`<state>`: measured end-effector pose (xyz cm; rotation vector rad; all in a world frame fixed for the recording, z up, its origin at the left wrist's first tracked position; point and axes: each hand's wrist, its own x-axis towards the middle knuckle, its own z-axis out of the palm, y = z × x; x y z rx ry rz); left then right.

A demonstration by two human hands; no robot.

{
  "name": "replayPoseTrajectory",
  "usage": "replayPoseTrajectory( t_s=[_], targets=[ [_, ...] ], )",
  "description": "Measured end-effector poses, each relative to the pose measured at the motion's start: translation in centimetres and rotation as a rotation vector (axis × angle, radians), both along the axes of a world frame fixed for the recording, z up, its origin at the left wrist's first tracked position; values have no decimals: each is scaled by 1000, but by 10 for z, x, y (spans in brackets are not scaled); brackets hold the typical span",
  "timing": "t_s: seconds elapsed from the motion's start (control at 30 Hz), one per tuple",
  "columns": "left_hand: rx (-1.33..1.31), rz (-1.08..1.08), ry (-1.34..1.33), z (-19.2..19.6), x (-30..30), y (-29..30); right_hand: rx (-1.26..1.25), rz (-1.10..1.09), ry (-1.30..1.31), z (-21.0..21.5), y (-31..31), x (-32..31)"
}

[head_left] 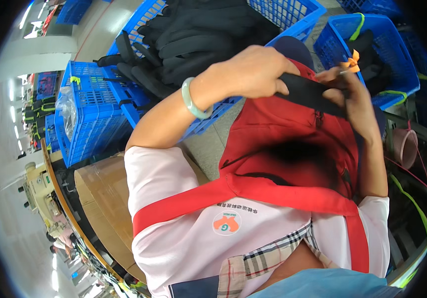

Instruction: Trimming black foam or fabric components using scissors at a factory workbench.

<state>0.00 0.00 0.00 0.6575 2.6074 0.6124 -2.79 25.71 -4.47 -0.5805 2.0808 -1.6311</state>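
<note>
A flat black fabric strip (309, 93) stretches between my two hands above the red apron (268, 126) over my lap. At its left end, my left hand (260, 74) is closed with thumb and fingers pinching the strip; a pale green bangle (193, 99) circles that wrist. My right hand (356, 102) grips the other end, its thumb lying against the strip. A small orange bow-shaped piece (352, 61) shows by the right fingers; how it is attached I cannot make out.
Ahead, a large blue crate (300, 17) is heaped with black padded pieces (198, 37). Another blue crate (397, 54) with black pieces stands at the right. Blue crates (91, 119) and a cardboard box (106, 198) are on the left. A sewing machine (38, 191) is at far left.
</note>
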Motion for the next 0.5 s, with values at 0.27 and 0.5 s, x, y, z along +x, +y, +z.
replayPoseTrajectory(
  t_s=[0.27,0.5],
  targets=[
    [590,207,420,-56,38,23,-39,-212,-99,-60,20,21],
    [1472,684,-600,-107,61,81,-237,-224,-24,-43,9,36]
  ],
)
